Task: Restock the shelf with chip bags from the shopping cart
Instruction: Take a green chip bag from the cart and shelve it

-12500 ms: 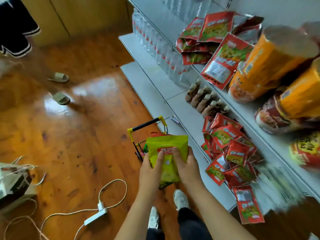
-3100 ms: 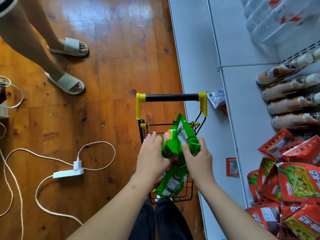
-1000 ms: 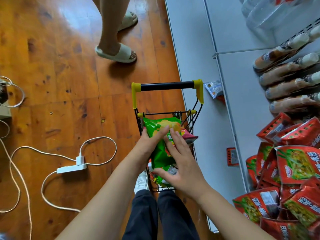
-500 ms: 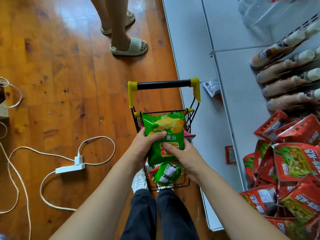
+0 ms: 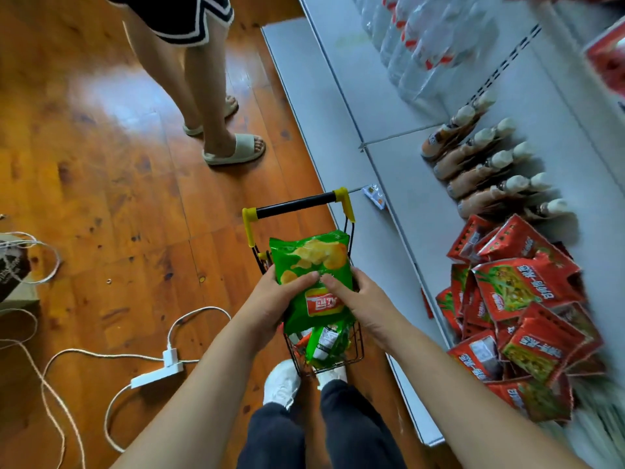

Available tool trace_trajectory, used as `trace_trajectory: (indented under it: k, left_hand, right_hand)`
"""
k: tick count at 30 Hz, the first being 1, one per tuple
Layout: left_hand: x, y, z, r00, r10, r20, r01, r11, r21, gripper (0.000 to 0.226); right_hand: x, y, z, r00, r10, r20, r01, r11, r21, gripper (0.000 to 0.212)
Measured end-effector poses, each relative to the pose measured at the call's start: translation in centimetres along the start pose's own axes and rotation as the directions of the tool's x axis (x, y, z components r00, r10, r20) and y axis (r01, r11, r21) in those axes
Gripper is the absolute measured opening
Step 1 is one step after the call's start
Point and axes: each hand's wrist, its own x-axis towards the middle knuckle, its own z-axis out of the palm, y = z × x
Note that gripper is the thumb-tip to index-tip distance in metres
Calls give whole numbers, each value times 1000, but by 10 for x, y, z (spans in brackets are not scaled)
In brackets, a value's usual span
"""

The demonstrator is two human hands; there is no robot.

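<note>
We stand beside the shelf [image 5: 399, 184], over the shopping cart [image 5: 355, 353]. Our left hand [image 5: 270, 308] and right hand [image 5: 363, 299] both grip the green chip bag [image 5: 309, 265] above it; squeezing could crush chips, or it slips from us.

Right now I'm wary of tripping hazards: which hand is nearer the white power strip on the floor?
Left. The left hand grips the green chip bag on the power strip's side; the right hand holds the bag's far side.
</note>
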Motion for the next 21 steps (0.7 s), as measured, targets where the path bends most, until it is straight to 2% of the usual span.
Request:
trace_trajectory:
  k: [4,8,10,14,17,21]
  left_hand:
    - [-63,46,15,998,58,15,-58,998,31,36]
    - [-126,91,41,990,123,65,-129,988,90,39]
    - [-158,107,61,982,141,123,-156,980,126,41]
    - [-216,126,110,967,116,225,-164,964,207,39]
    - [-258,123,152,945,77,317,-160,957,242,43]
    - [-309,88,213,902,-21,432,-126,943,307,36]
  right_hand:
    - [-63,-48,13,994,-89,-61,88,996,-18,66]
    - [-139,-89,23,963,-183,-200,195,980,40,37]
    - [-178,-101,22,934,-218,-284,245,967,64,33]
    - [-260,-108,12,851,-244,-465,332,937,114,51]
    - [-323,-99,0,779,-241,-579,404,899,170,37]
    - [-403,-64,-22,661,-179,-728,453,869,198,32]
